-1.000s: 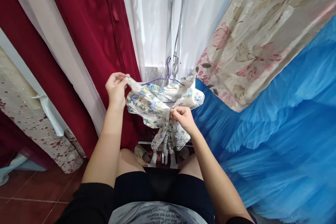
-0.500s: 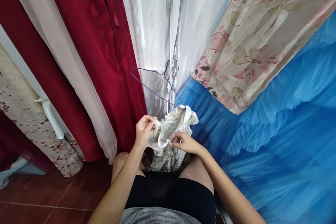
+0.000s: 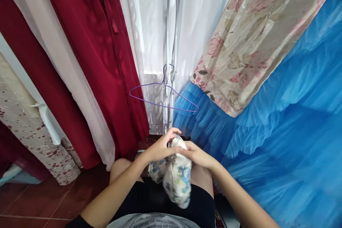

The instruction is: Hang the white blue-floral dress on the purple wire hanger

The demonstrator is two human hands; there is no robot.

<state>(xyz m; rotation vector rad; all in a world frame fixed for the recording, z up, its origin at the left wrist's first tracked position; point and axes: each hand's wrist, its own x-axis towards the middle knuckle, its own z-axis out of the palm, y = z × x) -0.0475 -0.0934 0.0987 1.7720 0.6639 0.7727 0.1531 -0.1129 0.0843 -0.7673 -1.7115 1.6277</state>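
Currently the floral garment (image 3: 177, 181) is bunched up btwn both hands, low in front of the person & over the lap of the dark shorts (image 3: 149, 197); its bottom end is a bit blurred. L hand (image 3: 165, 146) grasps the upper end, thumb across the front, fingers partly raised behind. R hand (image 3: 197, 155) grips the same end from the other side; its fingers are mostly hidden. Thumbs are v. close; can't tell if they touch.

Purple hanger (image 3: 167, 106) hangs just beyond & above the hands, apart from the garment, in front of white fabric (image 3: 151, 35). Red fabric (image 3: 93, 60) hangs to the L; pink-flowered cloth (image 3: 240, 53) & blue tulle (image 3: 280, 142) to the R. Floor (image 3: 32, 203) = red tile, bottom L.
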